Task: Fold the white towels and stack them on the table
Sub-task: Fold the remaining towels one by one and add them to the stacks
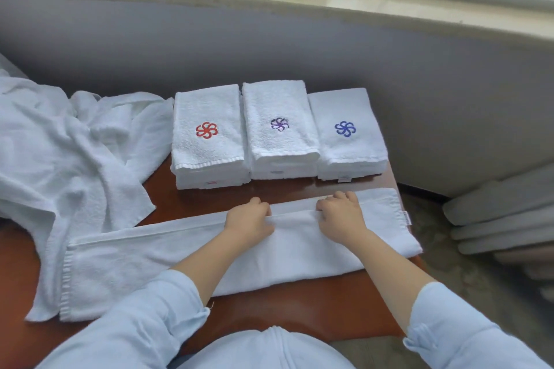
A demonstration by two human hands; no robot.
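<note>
White towel [186, 260] lies lengthwise across the bench [269, 311], long fold in hand: left hand [249, 223] and right hand [341, 216] each clamp a grip on its far edge. Next, likely, the ends come in toward the grips; finished stacks [280, 141] sit just beyond.

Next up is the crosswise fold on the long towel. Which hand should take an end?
Right, probably. The right hand sits close to the long towel's right end, while the left hand is far from the left end.
</note>
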